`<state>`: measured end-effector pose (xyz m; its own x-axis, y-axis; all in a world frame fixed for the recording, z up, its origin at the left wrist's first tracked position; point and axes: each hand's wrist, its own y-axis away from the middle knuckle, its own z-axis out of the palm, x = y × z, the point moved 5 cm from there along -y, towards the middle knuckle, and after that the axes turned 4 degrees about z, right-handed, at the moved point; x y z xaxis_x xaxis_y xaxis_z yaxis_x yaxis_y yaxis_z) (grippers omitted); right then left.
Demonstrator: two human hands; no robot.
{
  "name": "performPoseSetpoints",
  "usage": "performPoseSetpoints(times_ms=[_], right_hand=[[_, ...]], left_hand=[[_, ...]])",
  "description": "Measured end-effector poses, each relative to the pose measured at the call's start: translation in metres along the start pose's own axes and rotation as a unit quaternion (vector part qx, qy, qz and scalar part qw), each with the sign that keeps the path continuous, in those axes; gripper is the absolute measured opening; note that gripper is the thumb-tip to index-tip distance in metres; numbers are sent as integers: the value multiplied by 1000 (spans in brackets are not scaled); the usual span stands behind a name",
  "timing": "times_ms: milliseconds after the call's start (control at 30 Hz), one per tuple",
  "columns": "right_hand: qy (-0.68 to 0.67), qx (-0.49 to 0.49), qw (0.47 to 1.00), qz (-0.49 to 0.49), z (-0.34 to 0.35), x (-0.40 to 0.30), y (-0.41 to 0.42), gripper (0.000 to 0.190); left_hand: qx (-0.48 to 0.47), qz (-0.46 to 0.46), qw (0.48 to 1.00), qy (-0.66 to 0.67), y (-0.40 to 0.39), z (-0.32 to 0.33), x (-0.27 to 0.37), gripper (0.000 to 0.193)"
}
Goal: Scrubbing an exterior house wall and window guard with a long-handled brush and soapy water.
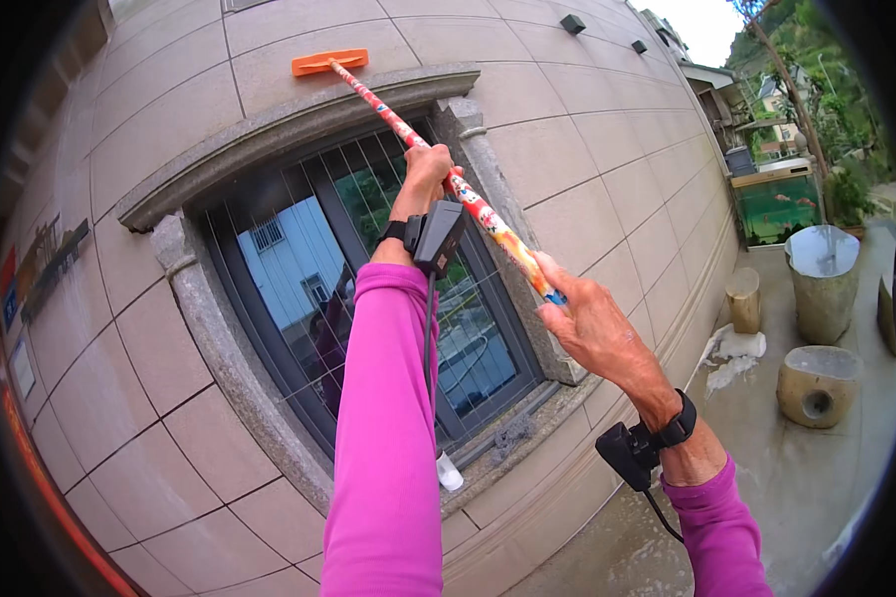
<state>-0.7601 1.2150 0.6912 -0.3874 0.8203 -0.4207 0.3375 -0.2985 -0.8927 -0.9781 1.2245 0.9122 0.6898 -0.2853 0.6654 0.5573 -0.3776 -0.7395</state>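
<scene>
Both my hands hold a long pole (492, 224) with a colourful pattern. My left hand (427, 166) grips it around its middle, and my right hand (593, 317) closes around its lower end. At the pole's top, an orange flat brush or mop head (313, 64) lies against the tiled wall (552, 97), just above the stone lintel (269, 142) of a window. The underside of the head is hidden. Below my hands is the dark-framed window (291, 261) with thin vertical bars. Each wrist wears a strap with a black device.
On the sill stands a white cup or container (448, 473) near a grey tangled scouring pad (513, 436). At the right, stone stools (819, 384), a tall stone planter (823, 291) and a fish tank (776, 205) stand on the wet ground. White foam (739, 345) lies by the wall.
</scene>
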Motion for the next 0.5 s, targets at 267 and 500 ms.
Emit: performPoseSetpoints(times_ms=[267,500], right_hand=[[-14,-64,997,47,-7,-9,11,57],[-7,-113,993,-14,1,-52,9,61]], left_hand=[[16,-3,998,62,35,-13,3,16],[51,59,992,103,73,-98,45,15]])
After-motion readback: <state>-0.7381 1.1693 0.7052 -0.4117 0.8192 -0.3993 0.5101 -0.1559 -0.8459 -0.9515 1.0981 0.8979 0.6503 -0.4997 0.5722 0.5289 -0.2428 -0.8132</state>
